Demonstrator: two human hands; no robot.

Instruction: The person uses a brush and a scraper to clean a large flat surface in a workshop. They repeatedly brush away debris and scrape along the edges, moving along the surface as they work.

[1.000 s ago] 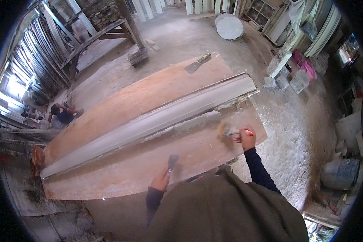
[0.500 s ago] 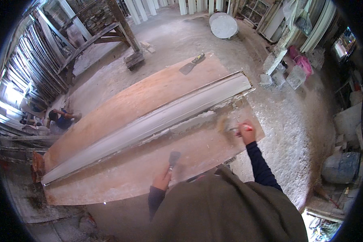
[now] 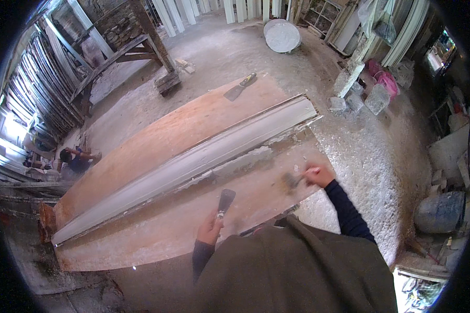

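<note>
Landmark: the white moulding, whose long axis is running from near left to far right across the reddish board. Right hand is clamping a brush on the moulding's near side, toward its right end; the bristles are pointing left. Left hand is closing round a putty knife, nearer the moulding's middle, blade aiming toward it. Grey-white residue is lying along the moulding's near edge, between it and both tools. A second putty knife is lying beyond the moulding, out of either grasp. Unclear: the brush is blurring, so bristle contact cannot be told; fingers are hiding much of both handles; clothing is covering part of the board's near edge.
</note>
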